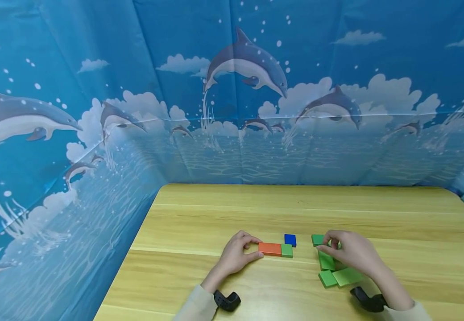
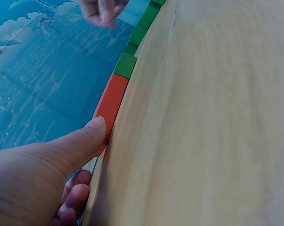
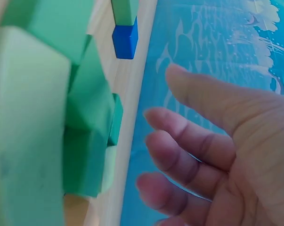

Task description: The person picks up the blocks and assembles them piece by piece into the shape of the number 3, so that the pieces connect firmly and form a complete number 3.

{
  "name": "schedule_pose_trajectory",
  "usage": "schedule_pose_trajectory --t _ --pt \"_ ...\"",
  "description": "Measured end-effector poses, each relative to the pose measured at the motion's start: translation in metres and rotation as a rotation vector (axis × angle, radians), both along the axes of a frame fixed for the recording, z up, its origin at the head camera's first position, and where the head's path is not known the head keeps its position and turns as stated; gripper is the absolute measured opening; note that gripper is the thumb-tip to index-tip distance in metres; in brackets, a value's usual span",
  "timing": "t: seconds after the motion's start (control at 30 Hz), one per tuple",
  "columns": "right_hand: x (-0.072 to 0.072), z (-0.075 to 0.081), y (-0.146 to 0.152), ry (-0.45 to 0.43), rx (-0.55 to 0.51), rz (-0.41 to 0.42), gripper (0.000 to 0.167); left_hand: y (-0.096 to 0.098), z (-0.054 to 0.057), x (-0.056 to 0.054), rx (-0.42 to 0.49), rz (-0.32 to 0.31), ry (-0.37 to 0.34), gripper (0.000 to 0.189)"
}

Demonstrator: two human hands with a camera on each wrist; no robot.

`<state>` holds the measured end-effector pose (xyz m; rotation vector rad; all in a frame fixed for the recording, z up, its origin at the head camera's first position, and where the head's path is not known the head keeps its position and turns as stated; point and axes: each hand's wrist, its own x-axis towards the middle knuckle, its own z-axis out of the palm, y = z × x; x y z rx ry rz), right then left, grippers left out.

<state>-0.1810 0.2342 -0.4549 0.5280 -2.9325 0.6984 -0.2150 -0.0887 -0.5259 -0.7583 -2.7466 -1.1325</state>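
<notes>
My left hand (image 1: 234, 255) grips the left end of a long red block (image 1: 270, 248), thumb on the near side and fingers on the far side. A small green block (image 1: 287, 250) sits end to end with the red one. Just behind it lies a blue square block (image 1: 290, 240). To the right, my right hand (image 1: 352, 251) hovers over a group of several green blocks (image 1: 326, 261) and partly hides them in the head view. In the right wrist view its thumb and fingers (image 3: 163, 148) are apart and loosely bent, with nothing between them.
Everything lies on a wooden table (image 1: 200, 214) with light, striped grain. A blue curtain (image 1: 232, 151) printed with dolphins hangs along the table's back and sides. Each wrist wears a black strap device, the left one (image 1: 227, 301) close over the tabletop.
</notes>
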Motion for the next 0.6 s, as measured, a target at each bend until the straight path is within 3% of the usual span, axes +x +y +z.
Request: schedule_pose_trajectory --t 0.27,0.6 --pt "0.024 -0.003 0.015 -0.207 -0.029 0.108 0.027 0.000 0.002 0.002 -0.005 0.000 -0.006 0.037" --pt "0.030 -0.012 0.021 -0.197 -0.081 0.214 0.038 0.000 0.005 0.005 0.009 0.001 -0.013 0.037"
